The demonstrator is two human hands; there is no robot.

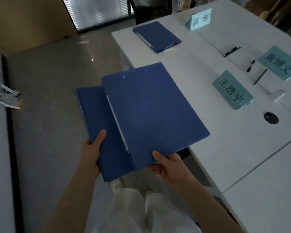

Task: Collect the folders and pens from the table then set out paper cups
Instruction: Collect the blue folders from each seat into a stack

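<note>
Head view looks down on two flat blue card folders held over the floor at the near left edge of the white office table. Left hand grips the lower blue folder at its near left edge, thumb on top and the fingers hidden beneath. Right hand pinches the upper blue folder at its near corner, thumb on the cover, fingers curled under. This upper folder overlaps the right part of the lower one, and its right side hangs over the table edge; whether it touches the tabletop I cannot tell

What the next move likely turns on: a third blue folder lies flat on the table at about 12 o'clock from the held pair, well apart from both hands. Its long axis runs from 10 o'clock to 4 o'clock, with its open edge facing the floor side. It sits slightly right of the held stack, so the right hand seems the nearer one, once it lets the upper folder rest on the lower

Count: three blue folders, two in hand and one on the table; three dark pens near the table's middle seam at 2 o'clock, none collected; three pale green tent name cards; no paper cups in view
</note>
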